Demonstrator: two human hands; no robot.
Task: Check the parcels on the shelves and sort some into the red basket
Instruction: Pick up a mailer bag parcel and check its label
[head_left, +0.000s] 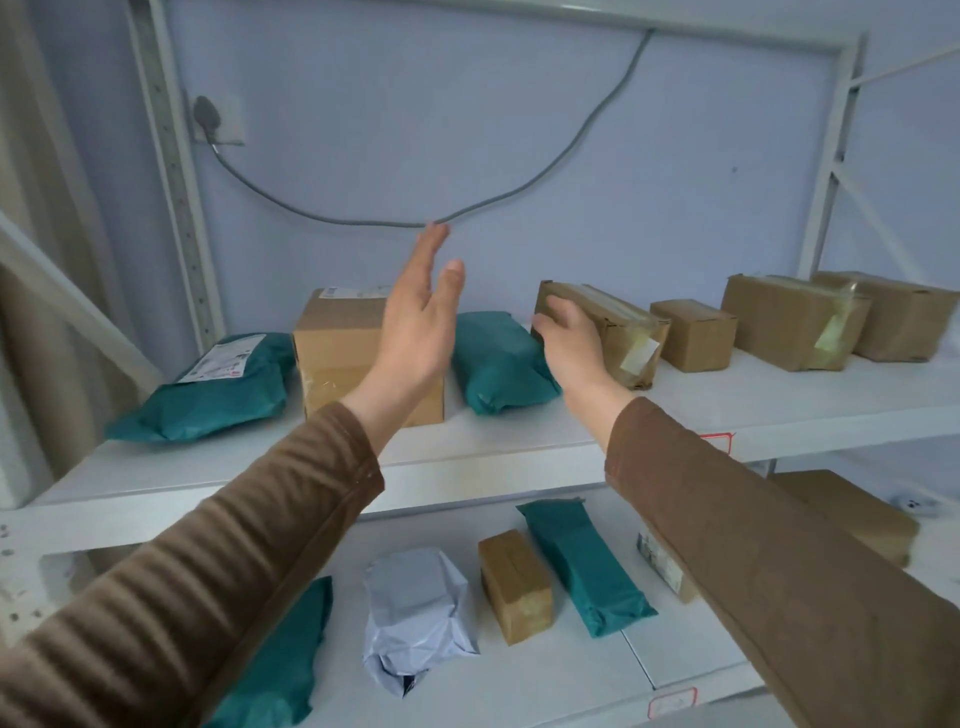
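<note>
While left hand (415, 322) hovers, labels unreadable.

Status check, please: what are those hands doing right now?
Left hand open, raised, empty. Right hand on taped box, upper shelf. Nothing in the way.

Both arms wear ribbed brown long sleeves (249, 561).

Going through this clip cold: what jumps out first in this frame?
Two hands in brown sleeves reach over the upper shelf: the left hand is raised flat and open in front of a cardboard box, while the right hand touches the end of a taped brown parcel. Between them lies a teal mailer bag, and a grey cable sags across the wall behind.
</note>
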